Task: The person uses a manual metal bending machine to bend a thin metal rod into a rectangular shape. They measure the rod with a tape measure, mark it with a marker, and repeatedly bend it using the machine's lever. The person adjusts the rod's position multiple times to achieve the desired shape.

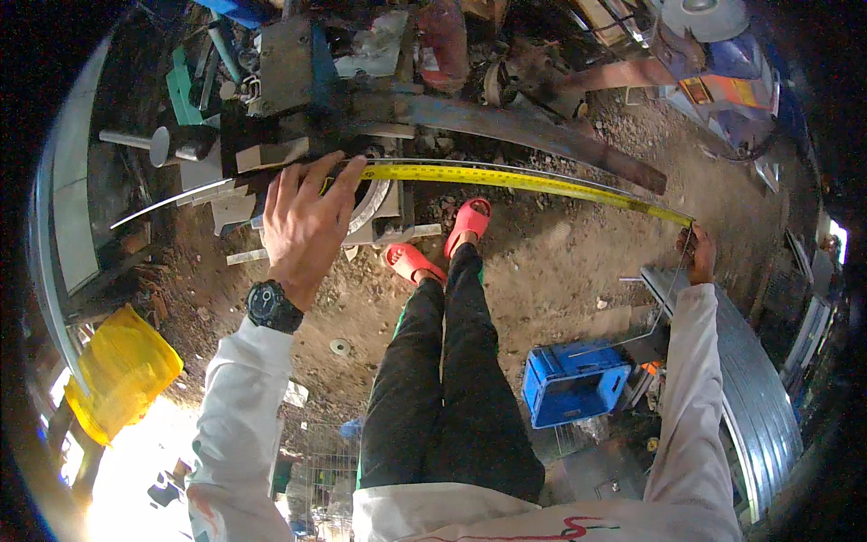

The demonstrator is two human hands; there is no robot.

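Note:
A yellow tape measure is stretched almost level across the view, alongside a thin metal rod. My left hand, with a black watch on its wrist, grips the tape measure and the rod at the left; the tape's case is mostly hidden under the fingers. At the far right, my right hand is closed around the tape's end and the rod. Near that hand the rod bends sharply and runs down past my sleeve toward the blue crate.
A blue plastic crate sits on the dirt floor, beside corrugated metal sheeting. Wooden beams, metal parts and tools clutter the far side. A yellow container is at the left. My feet wear red slides.

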